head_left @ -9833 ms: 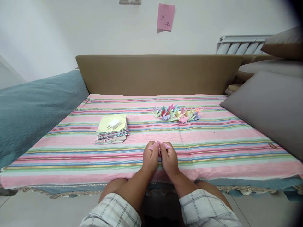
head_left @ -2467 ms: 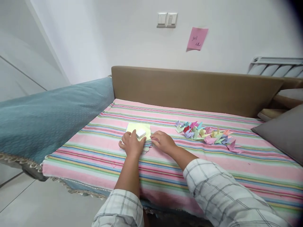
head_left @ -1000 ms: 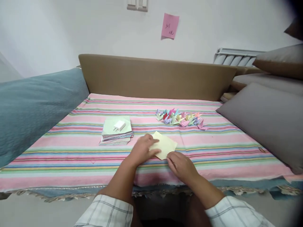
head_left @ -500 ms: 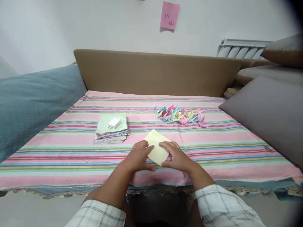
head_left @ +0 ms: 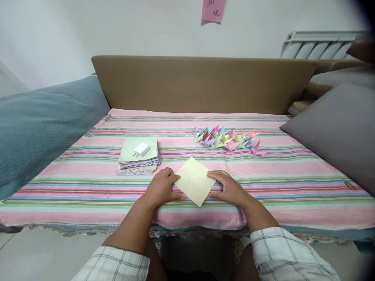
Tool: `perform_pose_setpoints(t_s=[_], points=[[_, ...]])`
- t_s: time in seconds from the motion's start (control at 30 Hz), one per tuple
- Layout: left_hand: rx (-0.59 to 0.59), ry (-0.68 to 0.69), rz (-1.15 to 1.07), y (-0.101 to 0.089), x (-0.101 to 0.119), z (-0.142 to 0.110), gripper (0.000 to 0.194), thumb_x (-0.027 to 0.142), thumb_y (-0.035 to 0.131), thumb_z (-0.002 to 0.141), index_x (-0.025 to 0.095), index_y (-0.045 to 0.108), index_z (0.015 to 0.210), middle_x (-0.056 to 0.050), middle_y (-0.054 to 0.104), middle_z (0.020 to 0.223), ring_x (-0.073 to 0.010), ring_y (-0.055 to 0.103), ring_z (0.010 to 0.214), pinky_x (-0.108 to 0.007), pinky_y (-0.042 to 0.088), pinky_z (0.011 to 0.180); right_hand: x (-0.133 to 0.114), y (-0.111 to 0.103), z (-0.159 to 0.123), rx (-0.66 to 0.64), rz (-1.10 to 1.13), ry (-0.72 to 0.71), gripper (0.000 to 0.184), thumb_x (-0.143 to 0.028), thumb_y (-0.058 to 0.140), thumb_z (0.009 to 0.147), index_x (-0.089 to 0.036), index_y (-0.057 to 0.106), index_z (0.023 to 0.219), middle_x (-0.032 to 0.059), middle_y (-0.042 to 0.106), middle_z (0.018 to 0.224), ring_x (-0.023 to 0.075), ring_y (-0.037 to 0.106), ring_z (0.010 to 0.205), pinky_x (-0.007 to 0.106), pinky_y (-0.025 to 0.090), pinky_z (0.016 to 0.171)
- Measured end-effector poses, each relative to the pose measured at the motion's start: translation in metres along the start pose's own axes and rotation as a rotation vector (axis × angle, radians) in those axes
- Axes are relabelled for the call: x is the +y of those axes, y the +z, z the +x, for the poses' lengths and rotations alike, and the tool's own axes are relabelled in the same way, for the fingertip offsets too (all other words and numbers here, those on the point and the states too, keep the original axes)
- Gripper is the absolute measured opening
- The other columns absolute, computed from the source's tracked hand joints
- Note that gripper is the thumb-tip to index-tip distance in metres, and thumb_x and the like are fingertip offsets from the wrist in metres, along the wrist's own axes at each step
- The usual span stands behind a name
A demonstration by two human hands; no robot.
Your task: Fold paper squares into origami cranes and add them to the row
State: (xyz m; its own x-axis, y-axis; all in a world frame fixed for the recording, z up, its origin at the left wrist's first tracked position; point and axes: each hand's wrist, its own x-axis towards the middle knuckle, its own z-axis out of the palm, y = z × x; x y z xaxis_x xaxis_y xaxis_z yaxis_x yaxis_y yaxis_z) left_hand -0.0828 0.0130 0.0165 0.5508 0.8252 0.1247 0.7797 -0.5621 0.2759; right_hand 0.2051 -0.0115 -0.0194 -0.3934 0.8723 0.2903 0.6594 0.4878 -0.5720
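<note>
A pale yellow square of paper (head_left: 194, 182) lies flat on the striped cloth, turned so one corner points toward me. My left hand (head_left: 163, 187) rests at its left corner, fingers apart, with the fingertips at the paper's edge. At the opposite corner my right hand (head_left: 227, 189) is spread, its fingertips touching the paper and its thumb on the cloth below. Neither hand grips anything. Left of the hands is a stack of square paper (head_left: 140, 160), with a green sheet on top and a white charger plug (head_left: 142, 149) lying on it.
Several colourful folded paper cranes (head_left: 225, 139) sit in a cluster behind the sheet, to the right. Grey cushions (head_left: 336, 125) line the right side. A brown backrest (head_left: 199, 84) closes off the back, and a blue-covered armrest (head_left: 52, 125) stands at the left.
Earlier both hands held a folded pink paper; a pink crane now sits at the cluster's right end. The yellow sheet came from the stack, and both hands have since moved apart to its corners.
</note>
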Motion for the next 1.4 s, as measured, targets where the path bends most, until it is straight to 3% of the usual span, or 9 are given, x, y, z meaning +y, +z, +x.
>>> perform_pose_setpoints(t_s=[0.33, 0.57, 0.73, 0.97, 1.07, 1.2, 1.3, 1.4], points=[[0.04, -0.056, -0.043, -0.006, -0.009, -0.001, 0.057, 0.054, 0.077, 0.056, 0.019, 0.068, 0.1, -0.006, 0.054, 0.093, -0.023, 0.052, 0.089, -0.034, 0.043, 0.08, 0.005, 0.003, -0.002, 0.04, -0.004, -0.018, 0.06, -0.051, 0.07, 0.069, -0.021, 0.057, 0.119, 0.0124, 0.055, 0.127, 0.0285, 0.046, 0.12, 0.048, 0.039, 0.1], [0.115, 0.037, 0.034, 0.002, -0.001, 0.001, 0.063, 0.063, 0.071, 0.057, 0.029, 0.064, 0.109, -0.007, 0.049, 0.109, -0.029, 0.044, 0.104, -0.043, 0.034, 0.089, 0.002, 0.004, -0.001, 0.049, -0.032, -0.012, 0.058, -0.05, 0.07, 0.069, -0.022, 0.057, 0.118, 0.0116, 0.057, 0.124, 0.0278, 0.048, 0.117, 0.047, 0.04, 0.099], [0.122, 0.141, 0.042, 0.006, 0.0, 0.006, 0.057, 0.067, 0.062, 0.065, 0.026, 0.065, 0.105, -0.007, 0.054, 0.1, -0.0253, 0.049, 0.098, -0.041, 0.033, 0.088, 0.004, 0.006, 0.0, 0.097, -0.025, -0.021, 0.051, -0.053, 0.065, 0.074, -0.023, 0.06, 0.114, 0.0108, 0.06, 0.121, 0.0268, 0.051, 0.114, 0.046, 0.043, 0.096], [0.08, 0.216, 0.02, 0.011, -0.002, 0.011, 0.084, 0.072, 0.062, 0.058, 0.024, 0.053, 0.127, -0.01, 0.052, 0.101, -0.0255, 0.05, 0.095, -0.037, 0.039, 0.082, 0.011, 0.009, 0.002, 0.124, -0.053, -0.08, 0.041, -0.054, 0.057, 0.08, -0.025, 0.065, 0.108, 0.0088, 0.063, 0.117, 0.0258, 0.055, 0.111, 0.045, 0.044, 0.094], [0.096, 0.212, 0.038, 0.01, 0.003, 0.01, 0.064, 0.062, 0.064, 0.067, 0.026, 0.058, 0.12, -0.009, 0.051, 0.103, -0.0254, 0.049, 0.096, -0.038, 0.04, 0.084, 0.013, 0.01, 0.003, 0.133, -0.059, -0.097, 0.042, -0.055, 0.056, 0.08, -0.025, 0.065, 0.109, 0.0091, 0.064, 0.116, 0.0258, 0.056, 0.11, 0.046, 0.045, 0.093], [0.128, 0.187, 0.047, 0.01, 0.005, 0.01, 0.029, 0.03, 0.056, 0.081, 0.024, 0.065, 0.107, -0.007, 0.053, 0.093, -0.0211, 0.05, 0.089, -0.034, 0.041, 0.079, 0.013, 0.01, 0.002, 0.122, -0.062, -0.094, 0.05, -0.059, 0.061, 0.074, -0.025, 0.064, 0.111, 0.01, 0.063, 0.117, 0.0267, 0.055, 0.111, 0.046, 0.044, 0.094], [0.159, 0.164, 0.038, 0.011, 0.001, 0.01, 0.025, 0.021, 0.051, 0.081, 0.022, 0.069, 0.099, -0.007, 0.054, 0.087, -0.0198, 0.051, 0.086, -0.033, 0.042, 0.076, 0.01, 0.008, 0.001, 0.113, -0.066, -0.082, 0.063, -0.061, 0.07, 0.063, -0.024, 0.062, 0.114, 0.0113, 0.061, 0.119, 0.0283, 0.053, 0.111, 0.047, 0.044, 0.095], [0.18, 0.156, 0.023, 0.014, -0.003, 0.011, 0.023, 0.022, 0.05, 0.083, 0.021, 0.07, 0.095, -0.007, 0.055, 0.085, -0.0195, 0.051, 0.084, -0.032, 0.043, 0.074, 0.006, 0.007, 0.0, 0.127, -0.064, -0.054, 0.055, -0.054, 0.068, 0.07, -0.023, 0.06, 0.115, 0.0107, 0.06, 0.118, 0.0268, 0.053, 0.111, 0.045, 0.044, 0.094]])
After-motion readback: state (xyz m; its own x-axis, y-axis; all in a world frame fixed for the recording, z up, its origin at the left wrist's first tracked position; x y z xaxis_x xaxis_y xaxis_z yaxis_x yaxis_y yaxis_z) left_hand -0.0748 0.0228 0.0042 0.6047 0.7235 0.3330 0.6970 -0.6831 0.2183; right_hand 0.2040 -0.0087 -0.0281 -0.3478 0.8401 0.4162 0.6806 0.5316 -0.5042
